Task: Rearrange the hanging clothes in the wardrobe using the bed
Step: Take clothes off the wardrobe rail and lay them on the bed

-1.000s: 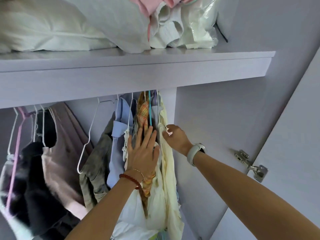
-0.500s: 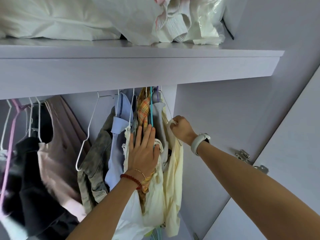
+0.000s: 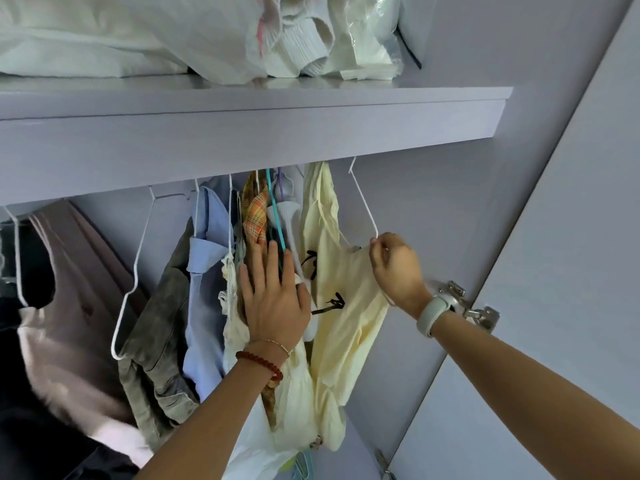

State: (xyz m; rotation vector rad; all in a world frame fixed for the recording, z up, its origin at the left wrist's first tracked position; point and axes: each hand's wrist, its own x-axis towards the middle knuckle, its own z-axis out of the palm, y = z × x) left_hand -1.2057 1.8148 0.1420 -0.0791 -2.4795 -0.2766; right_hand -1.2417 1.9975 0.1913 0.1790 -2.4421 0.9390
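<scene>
Pale yellow garment (image 3: pixel 341 306), thin crinkled cotton with black bow ties, hangs on white wire hanger (image 3: pixel 363 206) directly under lavender shelf (image 3: pixel 242 133). Right hand (image 3: pixel 396 268) pinches hanger's end and fabric. Left hand (image 3: pixel 273 296) flat, fingers straight, pressing bunched clothes left of garment: orange plaid (image 3: pixel 254 216), blue shirt (image 3: pixel 204 271), grey denim (image 3: pixel 156 341).

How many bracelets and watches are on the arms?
2. A red bead bracelet, with a thin chain beside it, is on the left wrist below the left hand. A pale grey watch is on the right wrist. None seem hidden.
</scene>
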